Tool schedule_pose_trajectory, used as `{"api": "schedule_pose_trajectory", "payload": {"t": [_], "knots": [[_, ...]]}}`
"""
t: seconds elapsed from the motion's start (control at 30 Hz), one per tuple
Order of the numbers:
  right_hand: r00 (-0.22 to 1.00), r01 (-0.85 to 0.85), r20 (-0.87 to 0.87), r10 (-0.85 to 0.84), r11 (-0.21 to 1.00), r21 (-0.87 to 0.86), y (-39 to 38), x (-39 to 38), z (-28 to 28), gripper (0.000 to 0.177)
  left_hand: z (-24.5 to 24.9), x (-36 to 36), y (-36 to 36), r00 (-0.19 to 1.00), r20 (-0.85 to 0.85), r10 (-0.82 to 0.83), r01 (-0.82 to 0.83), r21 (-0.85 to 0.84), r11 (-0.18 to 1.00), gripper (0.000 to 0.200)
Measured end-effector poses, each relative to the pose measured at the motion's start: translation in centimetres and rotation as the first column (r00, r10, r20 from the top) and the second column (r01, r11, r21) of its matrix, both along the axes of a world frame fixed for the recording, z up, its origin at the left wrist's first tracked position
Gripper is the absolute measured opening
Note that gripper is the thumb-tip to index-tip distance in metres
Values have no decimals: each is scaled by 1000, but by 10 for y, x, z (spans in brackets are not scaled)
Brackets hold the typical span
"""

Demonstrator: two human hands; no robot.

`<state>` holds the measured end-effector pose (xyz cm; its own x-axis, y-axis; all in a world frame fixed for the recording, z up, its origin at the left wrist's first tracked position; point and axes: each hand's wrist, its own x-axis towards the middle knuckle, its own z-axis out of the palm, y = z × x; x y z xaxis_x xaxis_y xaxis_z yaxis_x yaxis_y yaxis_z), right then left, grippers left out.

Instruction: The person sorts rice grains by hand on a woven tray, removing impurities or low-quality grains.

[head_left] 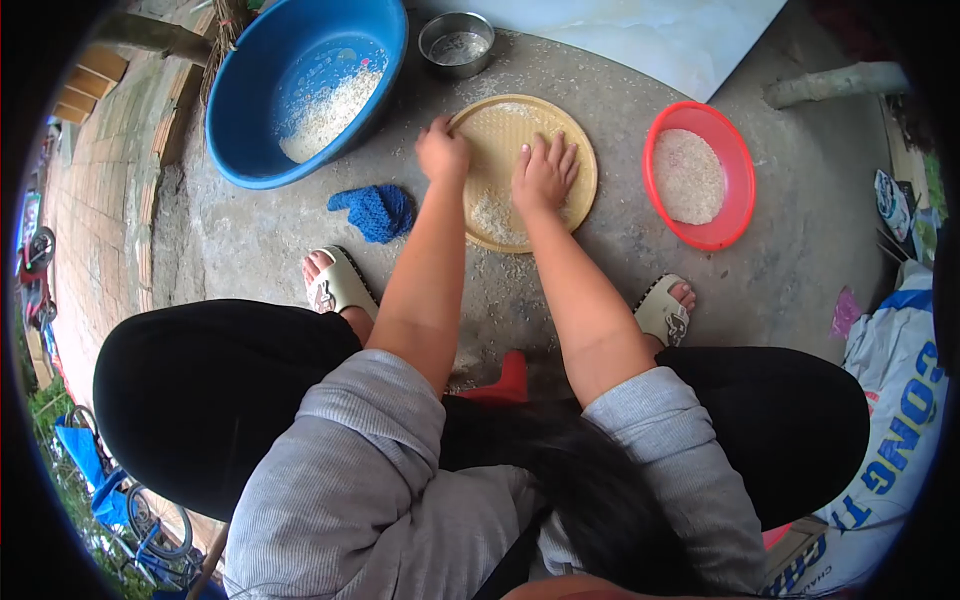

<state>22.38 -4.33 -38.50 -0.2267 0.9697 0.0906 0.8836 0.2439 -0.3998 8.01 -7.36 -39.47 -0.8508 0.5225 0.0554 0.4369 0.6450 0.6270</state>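
On a concrete floor [260, 235], near a blue basin [255, 100]: working over a round woven tray [490, 150], set between that and a red basin [738, 175]. Seemingly grasping the tray's left rim with the curled left hand [442, 152]; resting the right hand [545, 178] palm-down on the weave, unclenched and spread. By all appearances, spreading or sorting loose grains [493, 216] toward the tray's near edge, next calling for a steady rim and a light sweep.
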Motion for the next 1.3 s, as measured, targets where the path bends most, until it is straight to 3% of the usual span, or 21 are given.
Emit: {"api": "schedule_pose_trajectory", "payload": {"t": [0.07, 0.17, 0.23, 0.27, 0.33, 0.47, 0.57, 0.6, 0.67, 0.73, 0.77, 0.8, 0.93, 0.97, 1.0, 1.07, 1.1, 1.13, 1.2, 1.27, 1.3], "knots": [[998, -21, -59, 23, 999, 39, 11, 18, 9, 39, 8, -6, -7, 992, 125, 7, -3, -30, 1000, 28], [974, 225, -63, -217, 957, 183, 17, 47, 31, 30, 9, -10, -24, 991, 135, -15, 13, 15, 1000, 27], [908, 411, -91, -408, 911, 20, 29, 73, 18, 30, 10, -10, -34, 985, 167, -36, 26, 64, 998, 25], [909, 409, -102, -405, 912, 28, 32, 84, 10, 30, 10, -8, -36, 986, 160, -36, 25, 76, 997, 25], [873, 382, -242, -423, 902, -199, 32, 100, 1, 30, 13, -1, -41, 956, 291, 43, -74, 95, 993, 26], [862, 309, -310, -401, 901, -305, 32, 110, 5, 30, 31, 32, -38, 939, 341, 37, -90, 140, 986, 29], [673, 585, -346, -654, 757, -292, 25, 116, 30, 29, 21, 51, -26, 910, 415, 8, -99, 199, 975, 32], [662, 591, -354, -661, 751, -295, 21, 109, 41, 29, 14, 46, -25, 914, 407, -3, -87, 202, 975, 32], [799, 579, -84, -596, 799, -161, 12, 99, 52, 30, 6, 30, -30, 801, 594, -66, -198, 368, 908, 32], [894, 406, -121, -432, 894, -189, 4, 79, 41, 30, 43, 10, -53, 643, 766, 14, -366, 291, 884, 31], [919, 310, -177, -352, 923, -228, 0, 70, 38, 31, 30, -12, -62, 618, 786, -3, -369, 293, 882, 30], [902, 236, -322, -289, 952, -195, -4, 62, 34, 33, 32, -23, -71, 668, 740, -80, -340, 399, 852, 29], [815, 297, -373, -444, 872, -388, 17, 88, 33, 35, 51, 18, -58, 636, 769, -73, -367, 384, 847, 28], [750, 342, -399, -528, 825, -450, 26, 108, 31, 36, 29, 30, -44, 760, 650, 2, -301, 348, 888, 29], [674, 383, -415, -611, 769, -511, 32, 123, 28, 37, 27, 48, -37, 802, 597, 14, -256, 323, 911, 32], [687, 497, -337, -644, 755, -429, 41, 141, 19, 38, 33, 71, -29, 816, 578, 15, -195, 250, 948, 34], [703, 542, -214, -678, 706, -456, 34, 137, 39, 37, 21, 64, -28, 795, 607, 24, -214, 242, 946, 35], [692, 562, -218, -689, 702, -436, 35, 132, 24, 38, 8, 52, -29, 764, 644, 38, -244, 234, 941, 36], [797, 473, -164, -581, 769, -430, 8, 102, 52, 39, 38, 26, -53, 595, 804, -26, -336, 278, 900, 32], [888, 265, -243, -389, 868, -420, -12, 74, 37, 39, 34, -11, -82, 604, 795, 53, -381, 230, 895, 29], [860, 221, -348, -373, 887, -405, -13, 61, 7, 40, -1, -38, -95, 642, 765, -48, -344, 343, 874, 32]]}}
